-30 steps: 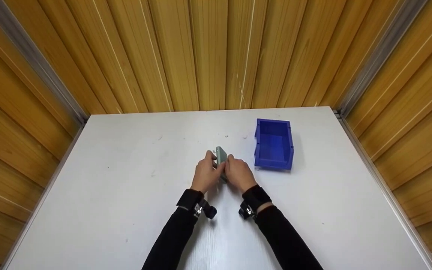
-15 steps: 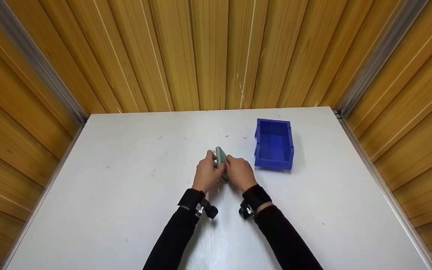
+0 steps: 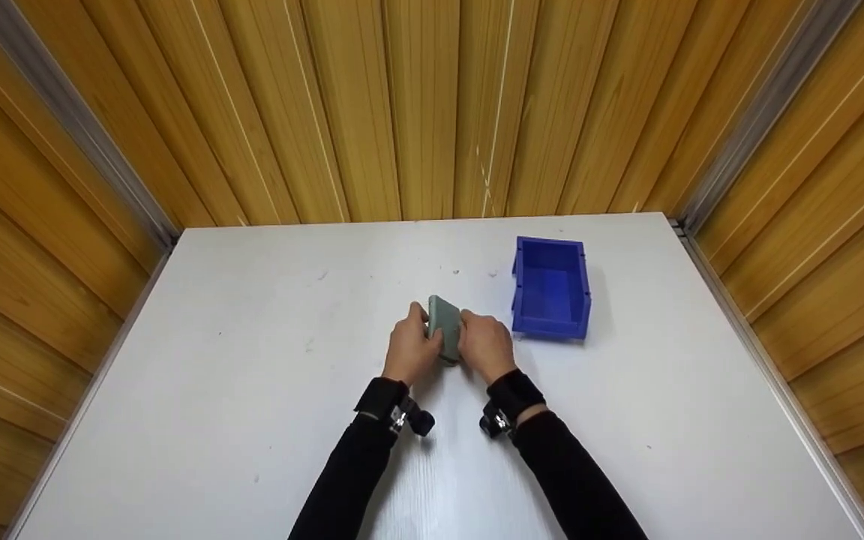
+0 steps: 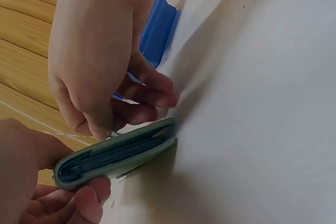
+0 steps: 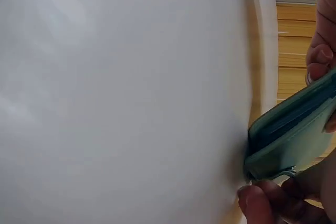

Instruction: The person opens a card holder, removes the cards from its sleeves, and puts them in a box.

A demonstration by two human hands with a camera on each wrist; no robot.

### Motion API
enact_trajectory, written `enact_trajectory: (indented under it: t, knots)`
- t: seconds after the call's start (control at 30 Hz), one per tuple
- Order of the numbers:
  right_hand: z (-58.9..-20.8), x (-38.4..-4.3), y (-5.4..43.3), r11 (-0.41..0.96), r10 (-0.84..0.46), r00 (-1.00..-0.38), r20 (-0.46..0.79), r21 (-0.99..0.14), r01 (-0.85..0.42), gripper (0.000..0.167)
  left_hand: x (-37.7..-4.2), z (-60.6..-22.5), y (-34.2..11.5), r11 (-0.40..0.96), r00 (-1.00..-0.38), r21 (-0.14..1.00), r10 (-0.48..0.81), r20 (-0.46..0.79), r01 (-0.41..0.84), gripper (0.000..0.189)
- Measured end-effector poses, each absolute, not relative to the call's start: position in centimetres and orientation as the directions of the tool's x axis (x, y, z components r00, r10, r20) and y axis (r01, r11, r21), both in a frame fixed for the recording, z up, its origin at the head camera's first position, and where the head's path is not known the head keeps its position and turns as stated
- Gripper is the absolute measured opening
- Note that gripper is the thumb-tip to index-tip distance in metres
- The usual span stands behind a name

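A folded green wallet (image 3: 445,324) stands on edge between the two hands, above the middle of the white table. My left hand (image 3: 411,349) pinches its left side; in the left wrist view the thumb and fingers close over the folded spine of the wallet (image 4: 118,153). From the other side my right hand (image 3: 487,346) grips the wallet's right edge with curled fingers. The right wrist view shows these fingertips (image 5: 257,203) by a small metal fitting (image 5: 287,172) on the wallet's outside. Dark inner layers show between the covers.
A blue plastic bin (image 3: 550,330), open at the top, sits to the right of the hands on the white table (image 3: 214,405). Yellow wood-patterned walls (image 3: 424,112) rise behind the table and at both sides.
The wallet has turned so that more of its broad green face shows in the head view. My right hand has shifted slightly right, while the left hand has barely moved.
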State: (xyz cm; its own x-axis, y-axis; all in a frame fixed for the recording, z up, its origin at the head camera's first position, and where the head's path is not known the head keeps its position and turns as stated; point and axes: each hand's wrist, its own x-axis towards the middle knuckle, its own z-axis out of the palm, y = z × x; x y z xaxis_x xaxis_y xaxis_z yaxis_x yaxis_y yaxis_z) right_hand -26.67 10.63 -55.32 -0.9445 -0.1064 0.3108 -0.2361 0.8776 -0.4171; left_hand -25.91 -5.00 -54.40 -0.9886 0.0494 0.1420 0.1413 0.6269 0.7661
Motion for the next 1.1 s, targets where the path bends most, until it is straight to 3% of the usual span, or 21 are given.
enact_trajectory:
  t: [0.13,1.1]
  knots:
    - [-55.6,-26.8,11.7,0.902,-0.056,-0.949,0.311,-0.392,-0.182,0.016,-26.0,-54.7,-5.8,0.630,-0.993,0.769,0.033,0.113,0.109,0.018]
    - [-55.9,-27.7,12.8,0.908,-0.041,-0.979,0.198,-0.402,-0.119,0.015,-26.4,-55.8,-7.9,0.683,-0.997,0.727,0.070,0.030,0.070,0.018]
